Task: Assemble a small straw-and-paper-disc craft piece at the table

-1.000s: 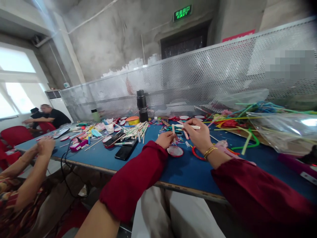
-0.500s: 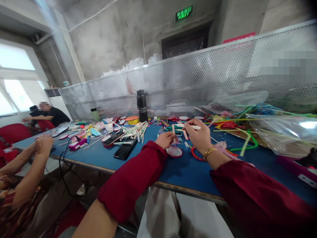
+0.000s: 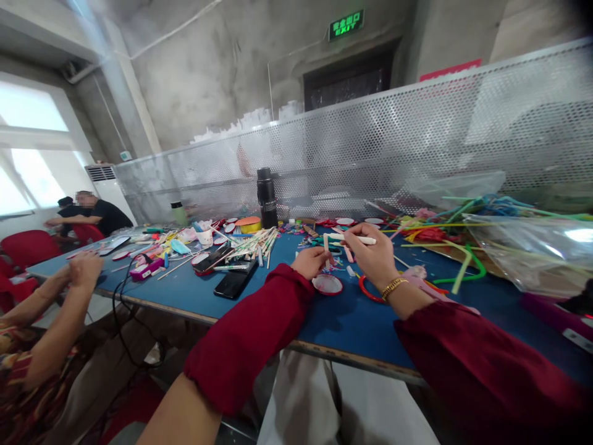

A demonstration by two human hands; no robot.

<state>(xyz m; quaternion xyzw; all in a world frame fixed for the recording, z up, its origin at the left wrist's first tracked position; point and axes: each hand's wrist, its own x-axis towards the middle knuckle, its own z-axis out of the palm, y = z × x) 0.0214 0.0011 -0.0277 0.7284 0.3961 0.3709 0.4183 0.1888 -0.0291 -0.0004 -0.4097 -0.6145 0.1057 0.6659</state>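
So, biggest thing first: a long blue worktable point(image 3: 352, 321) runs across the whole view, backed by a perforated metal screen point(image 3: 417, 142). Off to the right sits a clear plastic bag point(image 3: 532, 247) over a messy heap of coloured tubes and pipe cleaners point(image 3: 445, 238). Further left on the table there's a tall black flask point(image 3: 265, 198), a loose pile of pale sticks point(image 3: 252, 242) and two black phones point(image 3: 231, 278) lying flat near the front edge.

Both of the person's arms come in from the bottom in dark red sleeves, forearms angled up toward the middle of the table. The right hand point(image 3: 375, 256) is raised a bit off the surface, wrist bent, gold bracelet point(image 3: 393, 285) showing, fingers curled and pinching a thin white stick point(image 3: 354, 238) that lies roughly level, pointing left. The left hand point(image 3: 309, 261) rests low near the tabletop, fingers closed on a short white stick piece point(image 3: 325, 246) held upright, just below the end of the longer stick. Right beneath the hands lie a small round red-rimmed disc point(image 3: 327, 284) and a red ring point(image 3: 368, 289), both flat on the blue.

At far left a co-worker's hands point(image 3: 86, 269) are up together over the table edge, well apart from all this.
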